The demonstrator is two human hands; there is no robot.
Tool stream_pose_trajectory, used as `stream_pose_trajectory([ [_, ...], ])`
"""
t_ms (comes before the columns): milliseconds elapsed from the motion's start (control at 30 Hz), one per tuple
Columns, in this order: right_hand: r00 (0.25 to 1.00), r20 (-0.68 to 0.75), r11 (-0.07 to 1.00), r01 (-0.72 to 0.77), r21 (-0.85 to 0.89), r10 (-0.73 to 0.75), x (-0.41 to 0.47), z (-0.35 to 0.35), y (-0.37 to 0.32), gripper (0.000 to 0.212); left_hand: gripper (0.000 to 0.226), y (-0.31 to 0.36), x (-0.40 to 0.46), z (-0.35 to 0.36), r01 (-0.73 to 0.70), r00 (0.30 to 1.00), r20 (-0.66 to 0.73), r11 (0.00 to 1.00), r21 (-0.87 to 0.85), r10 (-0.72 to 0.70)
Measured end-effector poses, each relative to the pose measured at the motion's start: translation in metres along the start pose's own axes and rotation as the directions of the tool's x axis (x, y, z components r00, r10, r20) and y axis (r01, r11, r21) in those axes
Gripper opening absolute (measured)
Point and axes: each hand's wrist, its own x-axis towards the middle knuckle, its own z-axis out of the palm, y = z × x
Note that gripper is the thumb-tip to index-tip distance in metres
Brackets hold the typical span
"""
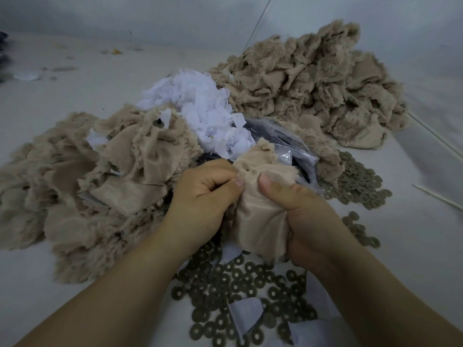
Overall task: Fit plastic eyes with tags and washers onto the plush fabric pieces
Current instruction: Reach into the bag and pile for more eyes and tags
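A beige plush fabric piece [260,216] is held between both hands, its smooth backing facing me. My left hand [203,196] pinches its left edge with curled fingers. My right hand [303,216] grips its right side, thumb pressed on the backing near a small hole. Several dark washers [240,286] lie scattered on the table below my hands, more washers [355,181] to the right. A heap of white tags [200,108] sits behind, beside a clear plastic bag [283,139] of dark parts. No eye is visible in either hand.
A pile of plush pieces [95,181] lies at the left, another pile [315,83] at the back right. Thin white sticks [436,196] lie at the right edge. Loose white tags [244,314] rest among the near washers. The pale table [62,78] stretches to the far left.
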Motion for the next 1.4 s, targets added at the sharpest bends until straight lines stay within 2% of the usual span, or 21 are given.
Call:
stream_pose_trajectory([
  [267,0.998,0.052,1.000,-0.022,0.018,0.021,0.002,-0.001,0.002,0.029,0.034,0.001,0.001,-0.002,-0.032,0.999,0.033,0.999,0.035,0.030],
  [467,0.997,0.074,1.000,-0.016,0.015,0.015,0.002,-0.002,0.002,0.027,0.030,-0.001,0.002,-0.002,-0.096,0.995,0.051,0.987,0.132,0.090],
  [700,0.998,0.060,0.999,-0.028,-0.031,0.030,0.002,0.001,0.000,0.028,0.041,-0.005,0.003,-0.006,0.063,0.996,0.074,0.991,-0.120,-0.054],
  [767,0.998,0.024,0.998,-0.048,-0.051,0.049,0.001,0.000,-0.001,0.028,0.029,-0.005,0.003,-0.006,0.097,0.993,0.075,0.984,-0.151,-0.086],
  [867,0.998,0.000,0.988,-0.067,-0.138,0.068,-0.003,-0.003,-0.011,0.028,0.022,-0.005,0.004,-0.006,0.125,0.990,0.086,0.974,-0.186,-0.111],
  [933,0.993,-0.113,0.960,-0.011,-0.281,-0.021,-0.004,-0.005,-0.023,0.030,0.021,-0.006,0.005,-0.009,0.108,0.993,0.067,0.979,-0.173,-0.098],
  [1000,0.930,-0.273,0.840,0.064,-0.539,-0.246,-0.004,-0.016,-0.036,0.032,0.021,-0.006,0.006,-0.013,0.087,0.996,0.040,0.984,-0.153,-0.082],
  [1067,0.863,-0.261,0.549,0.022,-0.835,-0.432,-0.003,-0.030,-0.046,0.035,0.024,-0.005,0.007,-0.016,0.078,0.997,0.021,0.986,-0.145,-0.076],
  [1133,0.913,-0.140,0.268,-0.035,-0.963,-0.383,-0.004,-0.037,-0.050,0.029,0.025,-0.006,0.007,-0.018,0.087,0.996,0.011,0.984,-0.157,-0.087],
  [1233,0.964,-0.032,-0.075,-0.053,-0.996,-0.265,-0.002,-0.042,-0.045,0.027,0.022,-0.007,0.007,-0.018,0.099,0.995,0.009,0.981,-0.168,-0.099],
  [1300,0.964,-0.007,-0.176,-0.056,-0.983,-0.265,0.000,-0.041,-0.042,0.024,0.021,-0.006,0.008,-0.018,0.105,0.994,0.012,0.979,-0.172,-0.105],
  [1400,0.968,0.008,-0.226,-0.051,-0.973,-0.253,-0.002,-0.039,-0.041,0.024,0.022,-0.006,0.007,-0.018,0.101,0.995,0.011,0.980,-0.174,-0.100],
])
